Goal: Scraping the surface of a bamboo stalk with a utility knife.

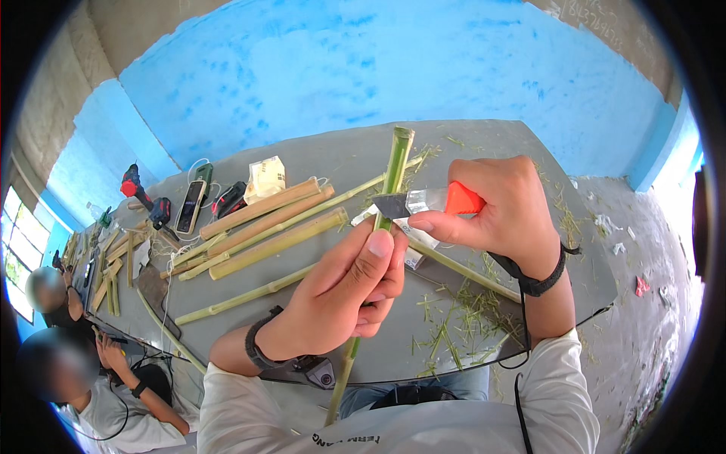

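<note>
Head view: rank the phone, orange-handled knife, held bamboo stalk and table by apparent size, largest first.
1. Table
2. Held bamboo stalk, partly hidden
3. Orange-handled knife
4. Phone, which lies farther from the camera than the knife

Left hand (pixel 352 280) closed around a green bamboo stick (pixel 398 159); right hand (pixel 507 204) gripping an orange-handled knife (pixel 427 201), its blade across the stick just above the left thumb. Shavings (pixel 461 325) litter the gray table (pixel 333 155); bamboo poles (pixel 280 242), a phone (pixel 190 206) and a drill (pixel 159 211) lie leftward.
</note>
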The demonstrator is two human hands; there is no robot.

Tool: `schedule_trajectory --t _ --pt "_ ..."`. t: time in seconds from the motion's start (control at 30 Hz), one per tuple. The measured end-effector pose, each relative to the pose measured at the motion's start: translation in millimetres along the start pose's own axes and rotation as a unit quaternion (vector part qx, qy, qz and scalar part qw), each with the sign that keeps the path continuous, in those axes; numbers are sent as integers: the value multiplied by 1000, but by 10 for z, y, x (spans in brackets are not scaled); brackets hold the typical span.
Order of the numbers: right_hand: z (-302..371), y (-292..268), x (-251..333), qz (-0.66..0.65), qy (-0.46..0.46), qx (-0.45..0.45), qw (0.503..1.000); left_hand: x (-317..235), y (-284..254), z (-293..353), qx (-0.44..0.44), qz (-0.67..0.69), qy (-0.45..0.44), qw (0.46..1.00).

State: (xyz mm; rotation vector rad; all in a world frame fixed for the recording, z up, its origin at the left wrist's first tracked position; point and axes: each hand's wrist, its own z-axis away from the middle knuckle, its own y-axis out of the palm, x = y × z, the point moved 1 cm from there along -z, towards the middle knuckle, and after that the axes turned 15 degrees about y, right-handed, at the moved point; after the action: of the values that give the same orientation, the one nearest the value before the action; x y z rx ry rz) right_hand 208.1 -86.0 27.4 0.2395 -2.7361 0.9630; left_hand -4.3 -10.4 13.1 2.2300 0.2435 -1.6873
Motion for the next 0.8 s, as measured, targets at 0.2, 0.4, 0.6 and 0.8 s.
schedule_trajectory --t 0.2,0.4,0.6,0.8 --pt "21 12 -40 -10 25 37 999 6 -31 2 6 -11 7 1000" --pt "-48 158 -99 20 -7 -87 996 -73 -72 -47 -2 -19 -33 999" --pt "-158 -171 -287 -7 220 -194 956 -31 9 8 44 11 -85 995" --pt "-57 -100 -155 -86 152 -106 979 -1 -14 1 28 -34 -23 999"
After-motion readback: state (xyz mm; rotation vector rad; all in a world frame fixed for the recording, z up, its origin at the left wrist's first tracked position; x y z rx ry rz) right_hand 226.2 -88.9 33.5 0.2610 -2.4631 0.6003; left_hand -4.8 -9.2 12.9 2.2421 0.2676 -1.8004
